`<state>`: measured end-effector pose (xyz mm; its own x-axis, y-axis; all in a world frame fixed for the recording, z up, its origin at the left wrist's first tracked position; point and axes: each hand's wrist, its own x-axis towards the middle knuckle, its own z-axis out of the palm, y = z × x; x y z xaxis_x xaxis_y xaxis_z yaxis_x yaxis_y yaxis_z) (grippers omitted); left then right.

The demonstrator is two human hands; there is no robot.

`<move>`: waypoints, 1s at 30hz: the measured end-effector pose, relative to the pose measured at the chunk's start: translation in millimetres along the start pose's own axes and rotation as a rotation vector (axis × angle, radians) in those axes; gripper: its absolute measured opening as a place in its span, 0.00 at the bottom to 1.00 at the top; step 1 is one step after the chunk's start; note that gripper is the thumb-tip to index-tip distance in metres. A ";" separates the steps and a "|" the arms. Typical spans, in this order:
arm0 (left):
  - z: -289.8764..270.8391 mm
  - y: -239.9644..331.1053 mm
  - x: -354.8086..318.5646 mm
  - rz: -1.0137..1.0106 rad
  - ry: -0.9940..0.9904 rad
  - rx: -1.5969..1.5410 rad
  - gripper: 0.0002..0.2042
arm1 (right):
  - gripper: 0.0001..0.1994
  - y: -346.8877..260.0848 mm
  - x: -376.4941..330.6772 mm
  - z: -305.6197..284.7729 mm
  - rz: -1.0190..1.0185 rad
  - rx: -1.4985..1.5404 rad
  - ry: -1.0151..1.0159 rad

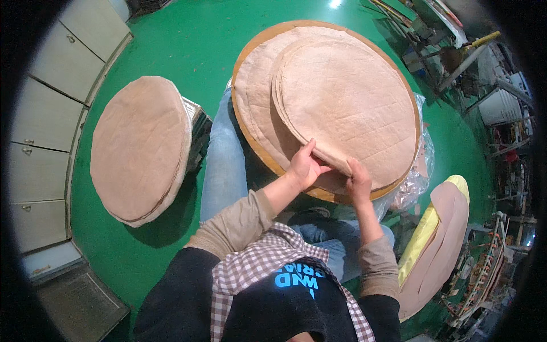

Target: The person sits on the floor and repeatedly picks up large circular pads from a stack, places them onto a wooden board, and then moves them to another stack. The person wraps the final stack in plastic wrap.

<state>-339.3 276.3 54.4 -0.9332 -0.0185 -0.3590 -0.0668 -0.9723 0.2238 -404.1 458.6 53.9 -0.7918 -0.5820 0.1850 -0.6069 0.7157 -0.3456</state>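
A stack of large, thin, tan round sheets lies on a round wooden board that rests over the person's lap, the upper sheets shifted to the right so that a crescent of the lower sheets shows on the left. The left hand is at the near edge of the stack, thumb up on top and fingers curled under the rim of the upper sheets, its grip closed on that edge. The right hand sits just beside it to the right, fingers bent down onto the same near edge; whether it pinches the sheet or only presses on it cannot be told. To the left, well apart, a second pile of round sheets overhangs a low metal stand on the green floor, with open floor between it and the board. To the near right, more tan sheets lie on a yellow pad. Crumpled clear plastic shows past the board's right rim. Cabinets line the far left, cluttered equipment the right.
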 end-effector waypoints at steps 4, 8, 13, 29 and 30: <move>-6.3 15.6 0.2 0.351 0.278 0.306 0.29 | 0.14 -17.3 81.2 -90.8 0.359 0.030 -0.236; -13.4 40.3 15.0 0.653 0.393 0.362 0.25 | 0.15 -16.8 83.1 -147.2 0.034 0.239 0.186; -19.2 65.2 29.0 0.475 0.545 0.377 0.18 | 0.24 -3.5 29.7 -35.6 -0.194 -0.070 0.315; -14.9 60.0 7.9 0.182 0.090 0.349 0.20 | 0.16 -49.7 48.7 25.1 -0.028 -0.043 0.181; -18.1 59.7 1.9 0.321 0.200 0.535 0.23 | 0.13 -50.6 65.0 6.2 0.161 -0.002 0.025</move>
<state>-338.6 214.1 50.6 -0.8559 -0.3813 -0.3493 -0.0108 -0.6621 0.7493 -424.5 382.2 77.7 -0.8803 -0.4498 0.1507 -0.4721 0.7998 -0.3707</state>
